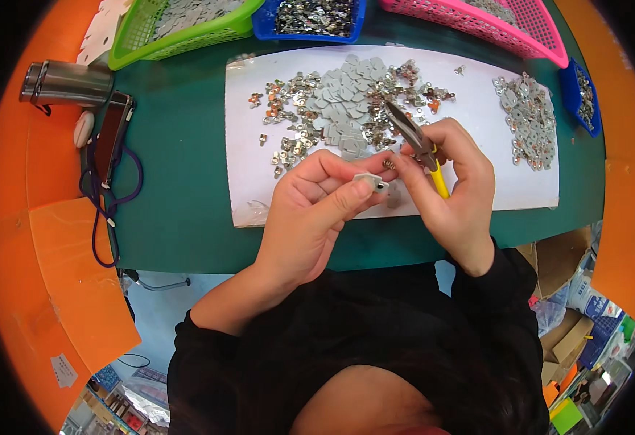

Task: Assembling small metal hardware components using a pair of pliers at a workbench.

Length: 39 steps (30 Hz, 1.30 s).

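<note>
My left hand (314, 210) pinches a small pale grey plate (370, 181) between thumb and forefinger, a dark opening at its end. Closed round a pair of pliers (409, 129) with yellow handles is my right hand (459, 177); the jaws point up and to the left. Between the two hands, by the right fingertips, sits a tiny coiled brass-coloured metal piece (388, 164); which fingers bear it I cannot tell. Beyond the hands, a pile of flat grey plates (350, 90) lies on a white board (469, 192), with small shiny metal fittings (288, 109) around it.
A second heap of plates with fittings (526, 119) lies on the board's right. Behind stand a green basket (179, 47), a blue tray (310, 35) and a pink basket (477, 32). A small blue tray (587, 119) is far right. A steel flask (74, 82) and corded phone (113, 138) are left.
</note>
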Each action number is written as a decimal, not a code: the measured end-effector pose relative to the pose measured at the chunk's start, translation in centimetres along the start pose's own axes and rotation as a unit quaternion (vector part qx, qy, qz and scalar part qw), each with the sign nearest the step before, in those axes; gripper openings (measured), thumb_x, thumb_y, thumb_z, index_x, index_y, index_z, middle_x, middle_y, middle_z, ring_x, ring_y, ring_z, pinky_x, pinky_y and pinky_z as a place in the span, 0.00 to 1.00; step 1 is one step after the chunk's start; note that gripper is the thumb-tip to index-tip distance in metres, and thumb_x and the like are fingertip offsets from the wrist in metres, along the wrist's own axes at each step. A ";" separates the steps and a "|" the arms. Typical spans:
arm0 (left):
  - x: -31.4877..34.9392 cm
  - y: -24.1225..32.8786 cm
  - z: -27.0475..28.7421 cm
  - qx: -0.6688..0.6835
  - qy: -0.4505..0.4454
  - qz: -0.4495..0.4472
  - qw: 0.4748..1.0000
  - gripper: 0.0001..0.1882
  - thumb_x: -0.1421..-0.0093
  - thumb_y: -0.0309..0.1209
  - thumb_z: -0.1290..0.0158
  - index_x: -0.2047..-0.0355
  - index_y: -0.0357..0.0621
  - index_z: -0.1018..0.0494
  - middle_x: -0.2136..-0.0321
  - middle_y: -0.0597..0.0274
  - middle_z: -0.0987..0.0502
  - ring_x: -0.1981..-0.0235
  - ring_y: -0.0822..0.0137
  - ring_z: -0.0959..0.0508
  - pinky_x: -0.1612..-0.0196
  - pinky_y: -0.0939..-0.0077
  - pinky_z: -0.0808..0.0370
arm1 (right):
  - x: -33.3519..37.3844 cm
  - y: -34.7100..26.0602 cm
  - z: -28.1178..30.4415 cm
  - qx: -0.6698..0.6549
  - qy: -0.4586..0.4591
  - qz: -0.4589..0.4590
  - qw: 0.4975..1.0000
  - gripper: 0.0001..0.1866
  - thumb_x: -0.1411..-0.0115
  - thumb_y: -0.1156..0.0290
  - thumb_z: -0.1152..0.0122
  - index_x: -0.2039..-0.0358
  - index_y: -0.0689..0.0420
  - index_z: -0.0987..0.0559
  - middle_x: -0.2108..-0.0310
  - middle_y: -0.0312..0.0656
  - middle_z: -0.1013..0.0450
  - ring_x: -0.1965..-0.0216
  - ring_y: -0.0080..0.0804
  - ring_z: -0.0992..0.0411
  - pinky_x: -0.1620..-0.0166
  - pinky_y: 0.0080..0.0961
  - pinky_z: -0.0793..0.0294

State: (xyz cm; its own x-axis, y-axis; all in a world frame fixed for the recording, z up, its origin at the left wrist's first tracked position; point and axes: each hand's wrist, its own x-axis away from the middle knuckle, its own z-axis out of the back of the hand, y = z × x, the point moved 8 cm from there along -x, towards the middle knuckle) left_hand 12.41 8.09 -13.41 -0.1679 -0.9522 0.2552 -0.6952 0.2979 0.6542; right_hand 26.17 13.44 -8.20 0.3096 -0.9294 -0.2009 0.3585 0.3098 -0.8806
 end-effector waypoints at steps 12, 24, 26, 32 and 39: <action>0.3 0.7 0.6 0.063 0.023 -0.056 0.996 0.04 0.37 0.22 0.45 0.63 0.41 0.29 0.53 0.49 0.23 0.44 0.65 0.27 0.43 0.69 0.29 | -0.4 -1.6 -1.0 0.042 0.051 0.107 0.992 0.12 0.55 0.77 0.28 0.68 0.59 0.21 0.75 0.40 0.26 0.74 0.35 0.28 0.71 0.25 0.30; -0.1 0.4 1.5 0.008 0.011 0.018 1.000 0.08 0.37 0.22 0.45 0.58 0.35 0.28 0.62 0.52 0.20 0.59 0.62 0.17 0.54 0.73 0.19 | -1.5 -1.5 -1.0 -0.032 -0.095 0.109 0.989 0.09 0.53 0.83 0.36 0.68 0.63 0.22 0.70 0.42 0.25 0.69 0.30 0.29 0.64 0.23 0.32; 0.0 0.4 1.7 -0.047 0.021 0.020 0.998 0.13 0.37 0.22 0.45 0.53 0.35 0.30 0.59 0.47 0.20 0.62 0.63 0.17 0.59 0.75 0.18 | -1.4 -1.5 -1.1 -0.043 -0.121 0.100 0.987 0.09 0.53 0.83 0.36 0.69 0.63 0.22 0.70 0.42 0.26 0.69 0.30 0.29 0.65 0.24 0.32; 0.4 1.7 1.0 -0.132 0.004 -0.012 0.991 0.19 0.41 0.18 0.42 0.50 0.34 0.32 0.67 0.55 0.19 0.67 0.69 0.19 0.61 0.79 0.21 | -1.2 -1.8 -1.3 -0.061 -0.185 0.059 0.979 0.08 0.53 0.82 0.36 0.69 0.63 0.22 0.71 0.42 0.26 0.69 0.30 0.30 0.66 0.24 0.33; 0.6 1.5 0.7 -0.130 -0.035 0.000 0.991 0.21 0.42 0.17 0.42 0.49 0.34 0.33 0.67 0.54 0.19 0.66 0.68 0.18 0.60 0.77 0.21 | -0.5 -0.8 -2.2 -0.189 -0.239 -0.037 0.952 0.05 0.48 0.81 0.35 0.69 0.63 0.21 0.70 0.40 0.26 0.67 0.26 0.29 0.62 0.22 0.31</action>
State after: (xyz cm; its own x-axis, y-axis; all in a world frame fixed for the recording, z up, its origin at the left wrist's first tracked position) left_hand 10.79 7.91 -12.80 -0.2225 -0.9520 0.2103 -0.4938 0.2960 0.8176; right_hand 23.81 13.24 -8.32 0.6937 -0.7202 0.0057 0.0806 0.0697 -0.9943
